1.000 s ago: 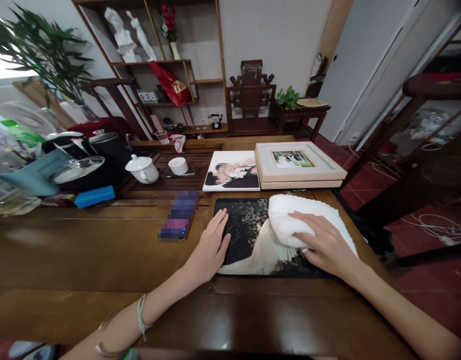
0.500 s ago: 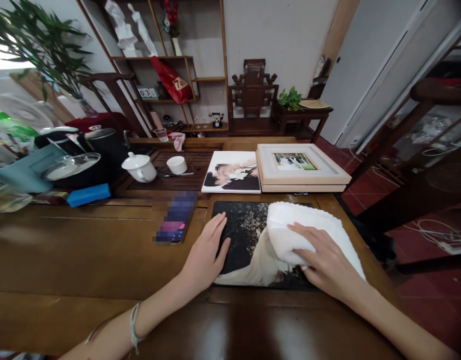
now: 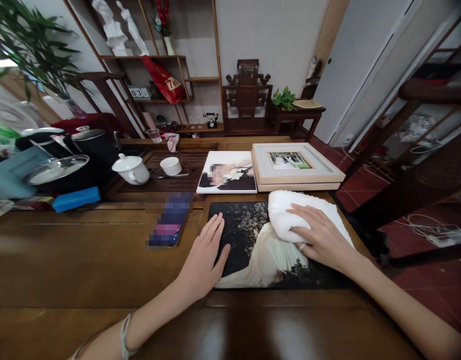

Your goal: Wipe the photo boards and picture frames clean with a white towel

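Two bare forearms enter from the lower edge. Left hand [image 3: 204,260]: its wrist carries a thin pale green cord bracelet [image 3: 124,336], with a slim metal bangle [image 3: 86,341] farther up the forearm. Right hand [image 3: 320,237]: a small silver-coloured ring [image 3: 301,246] sits on one finger; its detail is too small to tell.

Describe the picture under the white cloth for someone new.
On the long wooden table, three pictures lie at the right end. The dark picture is nearest, under the left hand and the right hand with a white cloth. Unlike the white print and framed photo behind, it is black with a pale gown.
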Tool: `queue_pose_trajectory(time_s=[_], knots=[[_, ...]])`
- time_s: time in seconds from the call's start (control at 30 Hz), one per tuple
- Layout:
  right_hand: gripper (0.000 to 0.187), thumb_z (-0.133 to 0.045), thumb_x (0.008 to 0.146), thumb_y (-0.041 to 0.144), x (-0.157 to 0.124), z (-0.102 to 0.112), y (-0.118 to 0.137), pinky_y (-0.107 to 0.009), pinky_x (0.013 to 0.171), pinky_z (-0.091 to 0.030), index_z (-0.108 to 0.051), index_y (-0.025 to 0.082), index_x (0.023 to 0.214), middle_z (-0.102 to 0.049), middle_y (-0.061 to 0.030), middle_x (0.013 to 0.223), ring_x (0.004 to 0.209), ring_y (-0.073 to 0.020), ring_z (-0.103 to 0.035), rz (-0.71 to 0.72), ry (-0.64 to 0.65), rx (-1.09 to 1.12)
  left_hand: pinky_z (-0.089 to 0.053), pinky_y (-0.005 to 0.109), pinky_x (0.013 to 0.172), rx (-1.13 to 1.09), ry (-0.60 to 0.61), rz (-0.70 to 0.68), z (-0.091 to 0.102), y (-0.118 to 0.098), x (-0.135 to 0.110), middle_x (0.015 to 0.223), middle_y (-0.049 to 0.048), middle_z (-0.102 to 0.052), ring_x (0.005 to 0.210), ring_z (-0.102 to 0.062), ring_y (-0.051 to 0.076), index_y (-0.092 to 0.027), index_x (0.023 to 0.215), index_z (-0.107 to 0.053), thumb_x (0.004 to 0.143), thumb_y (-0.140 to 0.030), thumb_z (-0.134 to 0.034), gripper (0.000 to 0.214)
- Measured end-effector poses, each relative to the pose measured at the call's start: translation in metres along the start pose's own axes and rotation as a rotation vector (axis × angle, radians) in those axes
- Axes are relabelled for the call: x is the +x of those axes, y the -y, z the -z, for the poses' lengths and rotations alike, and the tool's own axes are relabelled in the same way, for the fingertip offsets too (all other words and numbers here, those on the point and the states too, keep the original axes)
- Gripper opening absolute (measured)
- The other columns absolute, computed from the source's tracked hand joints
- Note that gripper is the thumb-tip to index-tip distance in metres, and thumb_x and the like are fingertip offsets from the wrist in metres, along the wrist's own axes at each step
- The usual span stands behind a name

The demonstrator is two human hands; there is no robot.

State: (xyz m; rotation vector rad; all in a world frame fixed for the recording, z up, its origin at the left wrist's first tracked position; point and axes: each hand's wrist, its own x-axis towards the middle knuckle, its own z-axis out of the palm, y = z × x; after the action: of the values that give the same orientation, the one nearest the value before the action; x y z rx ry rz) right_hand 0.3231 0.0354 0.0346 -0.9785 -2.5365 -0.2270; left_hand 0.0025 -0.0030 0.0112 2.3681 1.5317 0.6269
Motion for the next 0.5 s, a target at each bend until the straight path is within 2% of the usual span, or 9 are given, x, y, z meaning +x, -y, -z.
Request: queue_pose_trajectory(time_s=[0.13, 0.23, 0.37, 0.43, 0.5], knots=[[0.034, -0.059, 0.068, 0.005, 0.009, -0.008, -0.007, -0.069, 0.105, -0.029, -0.068, 0.015, 0.1, -0.047, -0.0209, 0.143, 0.139, -0.0414, -0.03, -0.029, 0.067, 0.023, -0.028, 0.052, 0.116, 0.015, 0.015, 0.017, 0.0, 0.0, 0.001, 0.159, 0.0127, -0.026, 0.148, -0.018, 0.027, -0.02, 0.152, -0.02, 0.1, -0.035, -0.036, 0.056], [0.037, -0.057, 0.068, 0.003, 0.008, -0.002, -0.003, -0.067, 0.105, -0.033, -0.068, 0.016, 0.1, -0.048, -0.0198, 0.142, 0.139, -0.0386, -0.032, -0.013, 0.108, 0.05, -0.029, 0.052, 0.115, 0.02, 0.007, 0.028, -0.001, 0.0, 0.001, 0.158, 0.0126, -0.028, 0.147, -0.019, 0.027, -0.02, 0.151, -0.022, 0.1, -0.035, -0.036, 0.055], [0.035, -0.055, 0.067, 0.001, -0.01, 0.013, 0.04, -0.066, 0.107, -0.032, -0.069, 0.019, 0.093, -0.046, -0.017, 0.145, 0.141, -0.0365, -0.028, 0.053, 0.138, 0.144, -0.03, 0.053, 0.114, 0.03, -0.022, 0.026, -0.003, 0.0, 0.002, 0.157, 0.0125, -0.029, 0.147, -0.022, 0.028, -0.022, 0.151, -0.022, 0.1, -0.033, -0.036, 0.055], [0.025, -0.057, 0.068, 0.001, -0.021, 0.02, 0.065, -0.067, 0.108, -0.03, -0.067, 0.021, 0.08, -0.044, -0.0143, 0.148, 0.142, -0.0374, -0.025, 0.109, 0.129, 0.207, -0.03, 0.052, 0.115, 0.034, -0.023, 0.022, -0.003, 0.0, 0.001, 0.158, 0.0124, -0.029, 0.147, -0.021, 0.028, -0.021, 0.151, -0.021, 0.1, -0.033, -0.037, 0.055], [0.021, -0.057, 0.068, 0.002, -0.027, 0.026, 0.079, -0.065, 0.108, -0.031, -0.064, 0.021, 0.07, -0.044, -0.0123, 0.148, 0.141, -0.0368, -0.026, 0.147, 0.128, 0.247, -0.03, 0.052, 0.115, 0.035, -0.014, 0.02, -0.003, 0.0, 0.001, 0.158, 0.0123, -0.028, 0.147, -0.02, 0.028, -0.021, 0.152, -0.02, 0.1, -0.033, -0.037, 0.056]])
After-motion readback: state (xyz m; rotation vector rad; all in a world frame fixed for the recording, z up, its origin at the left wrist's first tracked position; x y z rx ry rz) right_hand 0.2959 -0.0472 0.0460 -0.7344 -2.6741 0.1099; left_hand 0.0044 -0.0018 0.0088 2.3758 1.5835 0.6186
